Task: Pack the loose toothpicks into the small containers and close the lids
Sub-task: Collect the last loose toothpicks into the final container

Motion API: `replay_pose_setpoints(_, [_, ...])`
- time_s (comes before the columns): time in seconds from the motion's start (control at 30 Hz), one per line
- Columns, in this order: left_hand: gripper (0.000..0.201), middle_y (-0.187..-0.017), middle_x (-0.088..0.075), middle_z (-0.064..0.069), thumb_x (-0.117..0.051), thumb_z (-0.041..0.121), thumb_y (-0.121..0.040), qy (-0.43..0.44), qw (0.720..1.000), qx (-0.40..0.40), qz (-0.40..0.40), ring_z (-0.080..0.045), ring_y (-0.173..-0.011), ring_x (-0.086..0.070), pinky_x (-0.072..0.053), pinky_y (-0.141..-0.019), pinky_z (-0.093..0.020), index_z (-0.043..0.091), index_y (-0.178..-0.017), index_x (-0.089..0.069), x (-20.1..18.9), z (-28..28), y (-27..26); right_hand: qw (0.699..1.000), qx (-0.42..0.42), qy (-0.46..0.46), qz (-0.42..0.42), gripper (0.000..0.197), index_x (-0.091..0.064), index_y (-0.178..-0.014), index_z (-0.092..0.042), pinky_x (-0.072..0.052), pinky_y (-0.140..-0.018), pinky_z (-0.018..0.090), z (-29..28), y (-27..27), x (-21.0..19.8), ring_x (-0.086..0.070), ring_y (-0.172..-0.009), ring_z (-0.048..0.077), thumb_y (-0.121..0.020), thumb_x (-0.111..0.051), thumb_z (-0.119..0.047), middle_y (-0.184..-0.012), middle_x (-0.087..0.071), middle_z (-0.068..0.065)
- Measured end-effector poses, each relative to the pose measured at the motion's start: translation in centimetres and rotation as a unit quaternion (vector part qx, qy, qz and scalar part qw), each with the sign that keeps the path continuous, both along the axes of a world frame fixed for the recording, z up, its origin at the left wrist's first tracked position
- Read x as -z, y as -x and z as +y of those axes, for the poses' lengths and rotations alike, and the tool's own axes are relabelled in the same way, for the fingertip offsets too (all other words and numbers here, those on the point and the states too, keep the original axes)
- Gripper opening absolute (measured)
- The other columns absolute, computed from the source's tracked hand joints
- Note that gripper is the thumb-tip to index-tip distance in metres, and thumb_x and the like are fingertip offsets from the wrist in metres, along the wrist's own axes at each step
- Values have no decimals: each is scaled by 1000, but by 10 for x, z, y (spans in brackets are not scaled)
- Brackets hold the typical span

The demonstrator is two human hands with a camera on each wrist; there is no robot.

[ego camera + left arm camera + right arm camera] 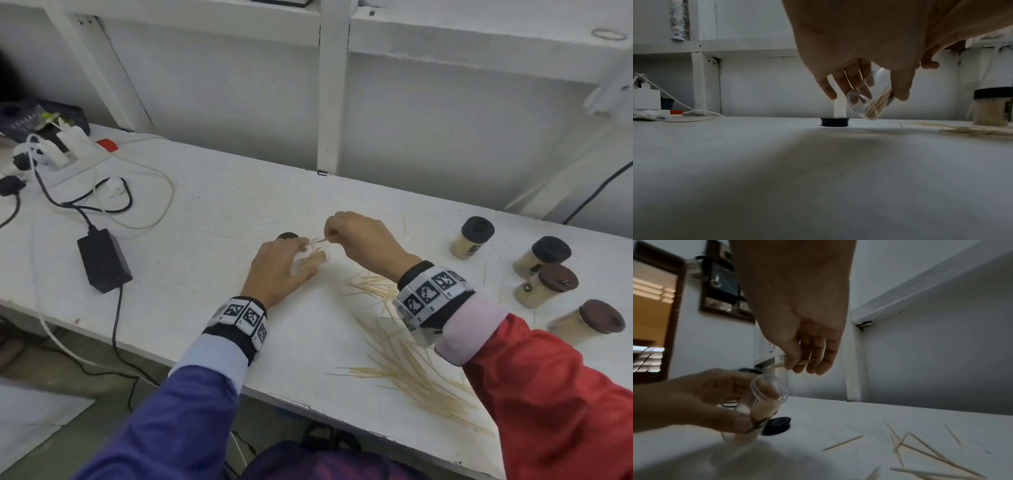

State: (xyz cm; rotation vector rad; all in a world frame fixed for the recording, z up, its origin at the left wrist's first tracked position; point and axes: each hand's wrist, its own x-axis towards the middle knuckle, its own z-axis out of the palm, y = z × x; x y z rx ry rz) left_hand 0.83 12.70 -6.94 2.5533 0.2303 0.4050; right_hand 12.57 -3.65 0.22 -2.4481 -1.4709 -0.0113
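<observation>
Landmark for all entries: the clear container (310,261).

1. Power strip with plugged chargers (58,150), far left of the container at the back of the white surface (212,219); loose white and black cables beside it.
2. Black power adapter (103,260), well left of the container, lying flat on the surface with a cable running off the front edge.
3. Left hand (277,270), blue sleeve, marker band at the wrist. Its grip is clamped on the container: thumb on one side, fingers (851,81) on the other. The container is held tilted, lifted off the surface, mouth open towards the right hand, part filled with toothpicks.
4. Black lid (835,122), just behind the container, lying on the surface, apart from it.
5. Right hand (363,243), red sleeve, just right of the container. Its grip is together on a few toothpicks (777,365), pinched between thumb and fingers, their tips close above the container's mouth.
6. Loose toothpicks (414,377), right of and nearer than the container, scattered flat on the surface under the right forearm, with a smaller group (371,286) closer in.
7. Four filled containers with dark lids on (543,274), well right of the container; at least one lies on its side.
</observation>
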Motion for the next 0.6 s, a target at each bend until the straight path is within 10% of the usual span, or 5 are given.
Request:
replay_pose_setpoints(0.43, [57,-109,-63,11,-61,59,-81,41,999,2,3,-14,-100,-56,-46,-87,-34,21,-124,-56,-2,-12,-22,996,80,30,-11,16,-65,-94,-16,-37,-64,30,-7,-15,-1,-58,-88,22,-92,-52,-6,-97,-64,0])
replay_pose_setpoints(0.6, [62,-110,-64,7,-56,58,-81,31,999,26,-1,-12,-102,-57,-40,-89,-31,17,-127,-56,-3,-20,-32,990,43,-56,123,12,-74,-93,-13,-44,-71,30,-10,-18,-1,-58,-82,16,-91,-62,-15,-92,-68,0])
